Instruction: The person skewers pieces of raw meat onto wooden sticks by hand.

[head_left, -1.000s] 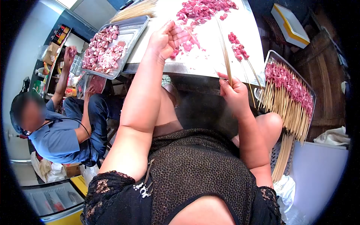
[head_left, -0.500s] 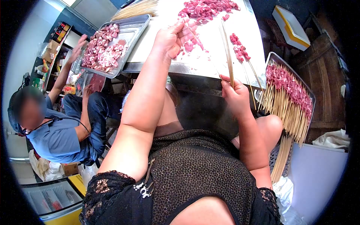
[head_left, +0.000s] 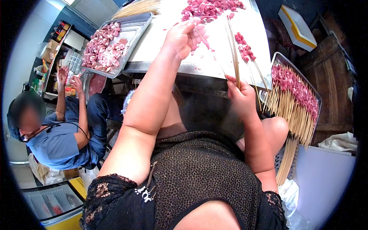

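Note:
At the table's near edge, my right hand (head_left: 240, 96) is closed round a bundle of thin wooden skewers (head_left: 235, 57). One single skewer slants from its fingertips up towards my left hand (head_left: 182, 38). My left hand is over the white table, fingers curled and pinched on a small piece of meat near that skewer's upper end; its fingertips are partly hidden. Loose red meat (head_left: 209, 9) is heaped beyond the hands. Threaded meat skewers (head_left: 244, 46) lie right of the bundle, their bare ends over the table's edge.
A metal tray of meat chunks (head_left: 132, 42) stands at the table's left, with loose skewers (head_left: 138, 8) behind it. At the right, another tray (head_left: 319, 100) holds many meat skewers. A co-worker in blue (head_left: 57, 142) sits at the left, both hands raised near shelves.
My left hand has shifted slightly right and its fingers have closed more. My right hand has barely moved, still holding the bundle. The co-worker's hands have come closer together.

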`<move>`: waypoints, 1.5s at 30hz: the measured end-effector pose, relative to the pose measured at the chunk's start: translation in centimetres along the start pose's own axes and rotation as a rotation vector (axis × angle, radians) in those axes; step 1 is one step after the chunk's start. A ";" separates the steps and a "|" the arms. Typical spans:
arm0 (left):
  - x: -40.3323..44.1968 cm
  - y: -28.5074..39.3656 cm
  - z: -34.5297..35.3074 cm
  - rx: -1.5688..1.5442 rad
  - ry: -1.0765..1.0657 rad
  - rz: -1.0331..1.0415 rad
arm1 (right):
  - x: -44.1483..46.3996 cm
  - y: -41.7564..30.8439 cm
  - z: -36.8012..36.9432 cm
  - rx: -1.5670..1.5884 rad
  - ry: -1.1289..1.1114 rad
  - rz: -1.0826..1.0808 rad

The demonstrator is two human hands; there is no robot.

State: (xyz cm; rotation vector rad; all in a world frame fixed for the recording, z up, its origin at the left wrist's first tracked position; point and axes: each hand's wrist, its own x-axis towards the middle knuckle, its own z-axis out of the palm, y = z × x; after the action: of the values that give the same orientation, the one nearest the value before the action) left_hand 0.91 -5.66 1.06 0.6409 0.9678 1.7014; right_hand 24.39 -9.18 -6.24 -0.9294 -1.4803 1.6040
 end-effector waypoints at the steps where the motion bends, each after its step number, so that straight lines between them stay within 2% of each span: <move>1: 0.0 -0.3 0.1 -0.039 0.000 0.013 | 0.0 -0.1 0.1 0.031 -0.002 0.009; 5: -0.3 -1.2 1.0 -0.140 -0.023 0.103 | -0.1 -0.1 0.4 0.121 -0.008 0.012; 11: -0.9 -1.6 2.8 -0.134 0.027 0.192 | -0.1 0.5 0.9 0.177 -0.024 0.029; 15: -0.8 -1.8 2.8 -0.171 -0.016 0.182 | -0.3 0.1 1.0 0.248 -0.072 0.062; 17: -0.7 -1.9 2.6 -0.275 -0.113 0.203 | -0.5 -0.4 1.1 0.296 -0.106 0.094; 26: -1.4 -1.6 3.6 -0.247 -0.067 0.190 | -0.8 -0.4 1.7 0.518 -0.191 0.210; 30: -1.4 -1.8 3.6 -0.282 -0.095 0.187 | -1.1 -0.5 2.1 0.504 -0.186 0.184; 32: -1.6 -2.1 3.8 -0.243 -0.068 0.162 | -1.1 -0.2 2.5 0.245 -0.032 -0.002; 35: -1.2 -2.4 3.4 -0.277 -0.153 0.203 | -1.3 -0.7 2.6 0.165 0.003 -0.068; 45: -0.8 -1.8 3.5 -0.208 -0.158 0.093 | -0.5 -1.4 0.9 0.308 0.003 0.002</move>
State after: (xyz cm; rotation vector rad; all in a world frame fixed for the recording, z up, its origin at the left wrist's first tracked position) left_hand 4.84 -5.16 1.46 0.6792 0.6485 1.7754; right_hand 23.92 -10.00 -4.74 -0.7566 -1.1856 1.7684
